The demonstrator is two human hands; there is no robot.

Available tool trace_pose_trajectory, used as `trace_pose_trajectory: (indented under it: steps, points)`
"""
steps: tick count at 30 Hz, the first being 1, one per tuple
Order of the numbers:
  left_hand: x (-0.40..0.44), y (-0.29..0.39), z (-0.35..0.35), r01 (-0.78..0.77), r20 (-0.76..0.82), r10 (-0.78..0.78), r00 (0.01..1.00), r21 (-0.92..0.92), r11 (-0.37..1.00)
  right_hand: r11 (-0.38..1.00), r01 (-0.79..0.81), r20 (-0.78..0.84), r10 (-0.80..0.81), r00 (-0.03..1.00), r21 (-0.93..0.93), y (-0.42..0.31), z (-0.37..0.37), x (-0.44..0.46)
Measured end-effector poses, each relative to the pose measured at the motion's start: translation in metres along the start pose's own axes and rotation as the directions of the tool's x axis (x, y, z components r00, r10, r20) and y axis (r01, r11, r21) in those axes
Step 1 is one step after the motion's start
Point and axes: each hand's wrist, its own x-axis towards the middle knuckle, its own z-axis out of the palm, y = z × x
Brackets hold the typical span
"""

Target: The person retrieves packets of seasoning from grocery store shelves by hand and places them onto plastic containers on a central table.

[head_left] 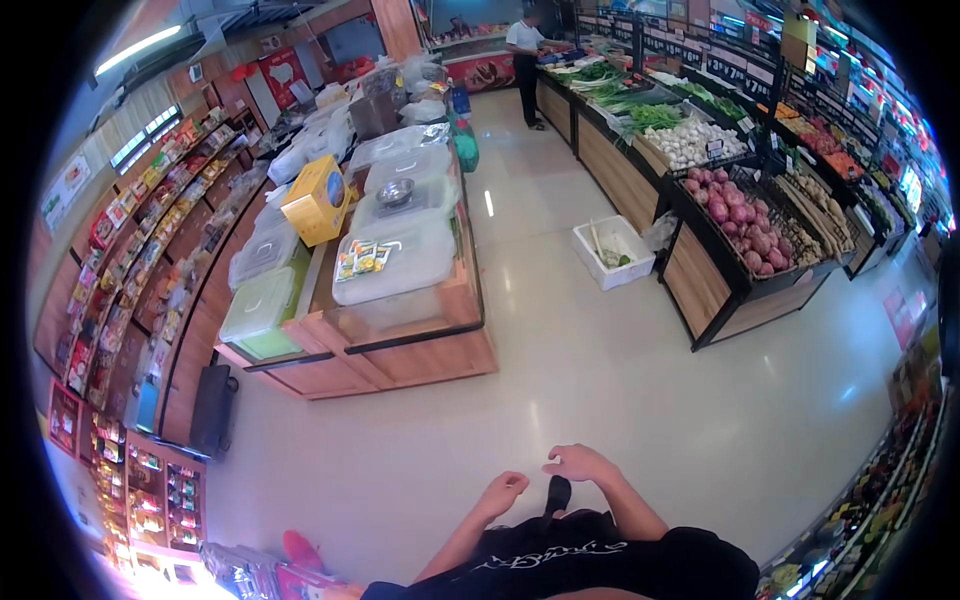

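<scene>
My left hand [503,491] hangs in front of my dark shirt, over the floor, with its fingers loosely bent. It holds nothing that I can see. A little to the right and farther forward, my right hand [580,463] is also loosely bent, its fingers partly apart and nothing visible in it. The two hands do not touch each other. Between them a dark shoe [559,494] shows on the pale floor [440,430]. Neither hand touches any shelf or counter.
Ahead left stands a wooden counter [420,365] with lidded plastic bins and a yellow box [317,200]. A white foam box [614,253] sits on the floor beside vegetable stands holding red onions [740,218] and garlic [695,145]. A person [524,65] stands far down the aisle.
</scene>
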Motion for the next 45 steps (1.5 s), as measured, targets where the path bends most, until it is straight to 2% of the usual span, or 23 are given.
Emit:
trace_pose_trajectory:
  steps: [3, 5, 9, 12, 14, 16, 27, 35, 39, 45]
  points:
    - [0.036, 0.024, 0.003, -0.009, -0.006, 0.009, 1.0, 0.0, 1.0, 0.999, -0.018, -0.067, 0.02, 0.998, 0.028, 0.025, -0.033, 0.026]
    - [0.053, 0.041, -0.002, -0.037, 0.005, 0.037, 0.999, -0.039, 0.999, 0.995, -0.071, -0.054, 0.075, 0.996, 0.069, 0.034, -0.055, 0.035]
    - [0.079, 0.055, -0.01, 0.024, 0.028, -0.02, 0.999, -0.117, 0.993, 0.98, -0.097, -0.04, 0.106, 0.994, 0.176, 0.052, -0.075, 0.048]
    - [0.094, 0.06, -0.019, 0.102, 0.061, -0.091, 0.994, -0.203, 0.974, 0.978, -0.052, -0.08, 0.069, 0.994, 0.202, 0.065, -0.074, 0.061]
    - [0.104, 0.061, -0.031, 0.149, 0.079, -0.134, 0.988, -0.247, 0.957, 0.979, -0.075, -0.063, 0.089, 0.994, 0.191, 0.069, -0.073, 0.073]
    - [0.114, 0.06, -0.045, 0.153, 0.104, -0.134, 0.986, -0.214, 0.965, 0.979, -0.088, -0.051, 0.099, 0.994, 0.183, 0.065, -0.072, 0.088]
    - [0.186, 0.072, -0.168, 0.098, 0.145, -0.078, 0.986, -0.134, 0.986, 0.983, -0.057, -0.051, 0.067, 0.996, 0.174, -0.025, -0.092, 0.197]
    - [0.218, 0.072, -0.278, 0.056, 0.029, -0.051, 0.998, -0.207, 0.977, 0.993, -0.015, -0.046, 0.021, 0.999, 0.114, -0.099, -0.112, 0.298]
    - [0.237, 0.066, -0.319, 0.088, 0.037, -0.083, 0.996, -0.178, 0.98, 0.997, 0.016, -0.069, -0.011, 0.998, 0.077, -0.121, -0.108, 0.337]
    - [0.278, 0.075, -0.357, 0.088, -0.023, -0.096, 0.995, -0.231, 0.969, 0.989, -0.066, 0.092, 0.054, 0.994, 0.135, -0.125, -0.119, 0.371]
